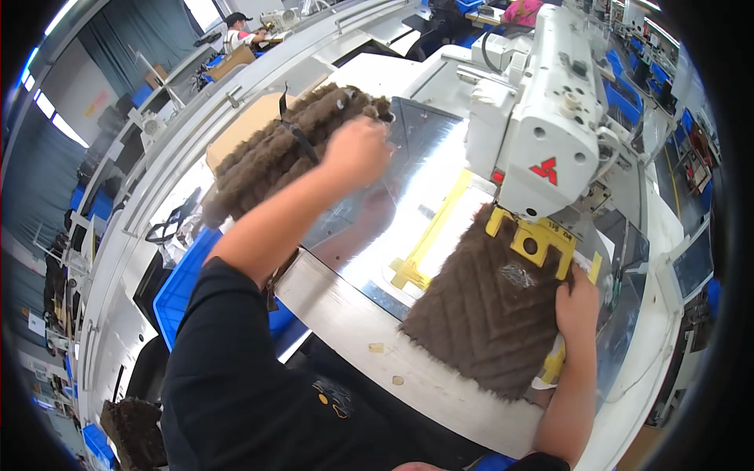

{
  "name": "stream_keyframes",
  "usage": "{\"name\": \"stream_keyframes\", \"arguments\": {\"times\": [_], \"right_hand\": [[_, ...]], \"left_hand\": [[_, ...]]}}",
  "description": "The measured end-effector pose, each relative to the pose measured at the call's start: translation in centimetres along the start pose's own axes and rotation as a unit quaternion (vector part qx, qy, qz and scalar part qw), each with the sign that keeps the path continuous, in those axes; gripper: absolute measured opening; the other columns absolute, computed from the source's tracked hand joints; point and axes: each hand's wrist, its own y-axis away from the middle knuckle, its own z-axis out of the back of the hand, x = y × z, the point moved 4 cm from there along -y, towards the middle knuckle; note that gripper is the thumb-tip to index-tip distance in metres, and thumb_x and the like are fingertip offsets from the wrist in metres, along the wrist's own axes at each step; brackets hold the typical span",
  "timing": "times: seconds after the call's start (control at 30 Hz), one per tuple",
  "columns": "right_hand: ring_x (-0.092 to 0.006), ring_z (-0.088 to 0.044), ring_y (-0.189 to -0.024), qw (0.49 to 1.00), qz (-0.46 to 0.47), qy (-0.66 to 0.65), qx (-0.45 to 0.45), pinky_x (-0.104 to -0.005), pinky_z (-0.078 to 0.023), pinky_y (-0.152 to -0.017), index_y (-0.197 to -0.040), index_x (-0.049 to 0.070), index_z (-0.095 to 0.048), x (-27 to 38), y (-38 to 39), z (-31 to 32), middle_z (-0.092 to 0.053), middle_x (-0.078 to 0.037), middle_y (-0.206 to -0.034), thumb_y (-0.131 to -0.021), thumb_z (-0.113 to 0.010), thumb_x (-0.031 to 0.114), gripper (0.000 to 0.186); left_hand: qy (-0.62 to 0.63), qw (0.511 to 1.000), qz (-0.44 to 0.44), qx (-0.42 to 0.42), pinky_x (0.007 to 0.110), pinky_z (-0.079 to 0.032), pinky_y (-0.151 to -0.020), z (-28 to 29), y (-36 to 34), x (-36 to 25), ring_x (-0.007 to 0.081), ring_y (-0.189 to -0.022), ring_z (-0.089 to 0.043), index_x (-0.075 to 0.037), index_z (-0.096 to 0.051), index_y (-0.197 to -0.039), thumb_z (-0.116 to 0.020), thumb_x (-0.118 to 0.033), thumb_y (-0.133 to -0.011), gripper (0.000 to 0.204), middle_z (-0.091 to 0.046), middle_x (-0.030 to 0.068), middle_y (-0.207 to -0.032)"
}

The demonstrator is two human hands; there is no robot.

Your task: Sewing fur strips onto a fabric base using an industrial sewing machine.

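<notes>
A brown plush fur piece [491,318] with a chevron pattern lies under the head of a white industrial sewing machine [546,133]. A yellow clamp frame [542,245] rests over its far end, and a small clear patch [517,275] shows on the fur. My right hand [577,304] grips the fur's right edge beside the clamp, some fingers out of sight. To the left, my left hand [361,151] is curled at the right end of a stack of brown fur pieces [275,149]; whatever its fingers hold is hidden. A black strap [297,133] crosses the stack.
A shiny metal plate [353,235] with a yellow frame strip [440,228] covers the worktop between my hands. Below the stack sits a blue bin [184,286]. More brown fur [133,432] hangs at lower left. Another person [239,35] works at a far table.
</notes>
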Motion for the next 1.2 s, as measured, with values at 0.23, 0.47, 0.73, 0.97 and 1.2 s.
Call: {"name": "stream_keyframes", "arguments": {"times": [0.23,0.47,0.73,0.97,1.2], "right_hand": [[-0.0484,-0.066,-0.109,0.999,-0.02,-0.038,0.017,-0.0513,-0.052,-0.095,-0.132,-0.005,-0.064,1.9,0.1,0.9,-0.069,-0.032,-0.113,-0.088,-0.058,0.011,0.046],[-0.0487,-0.067,-0.102,1.0,-0.017,-0.021,0.007,-0.0542,-0.054,-0.091,-0.135,-0.003,-0.062,1.8,0.3,1.0,-0.071,-0.031,-0.107,-0.089,-0.059,0.014,0.049],[-0.0496,-0.068,-0.101,0.999,-0.006,-0.032,0.0,-0.0545,-0.054,-0.092,-0.137,-0.004,-0.061,1.0,0.2,0.7,-0.071,-0.032,-0.105,-0.089,-0.059,0.014,0.051],[-0.0479,-0.068,-0.102,1.0,-0.017,0.005,0.001,-0.0536,-0.054,-0.091,-0.135,-0.002,-0.063,1.5,0.7,1.2,-0.071,-0.029,-0.107,-0.089,-0.062,0.017,0.049],[-0.0341,-0.062,-0.119,0.965,0.152,-0.204,0.055,-0.0401,-0.051,-0.101,-0.139,0.0,-0.06,9.7,4.8,8.4,-0.06,-0.02,-0.131,-0.086,-0.081,0.031,0.065]], "left_hand": [[-0.163,0.963,0.169,0.134,0.046,-0.057,-0.095,1.2,-1.1,14.1,0.0364,-0.113,-0.07,-0.003,-0.074,-0.106,-0.078,-0.036,-0.085,0.04,-0.074,0.0188,-0.118],[-0.092,0.985,0.134,0.055,0.051,-0.056,-0.093,1.7,-4.7,13.3,0.0423,-0.108,-0.069,-0.001,-0.074,-0.107,-0.071,-0.03,-0.093,0.033,-0.073,0.0235,-0.111],[0.073,0.95,0.113,-0.281,0.054,-0.052,-0.088,16.2,-9.8,9.6,0.0473,-0.101,-0.068,0.001,-0.075,-0.101,-0.066,-0.041,-0.097,0.043,-0.073,0.0275,-0.1],[0.166,0.896,0.081,-0.405,0.034,-0.054,-0.082,26.7,-5.1,3.4,0.0176,-0.087,-0.073,-0.003,-0.078,-0.104,-0.075,-0.047,-0.093,0.045,-0.078,0.0115,-0.09],[0.699,0.674,-0.074,-0.226,0.035,-0.057,-0.08,23.2,3.4,-7.7,0.0177,-0.087,-0.07,-0.001,-0.071,-0.109,-0.073,-0.024,-0.1,0.025,-0.074,0.0086,-0.096]]}}
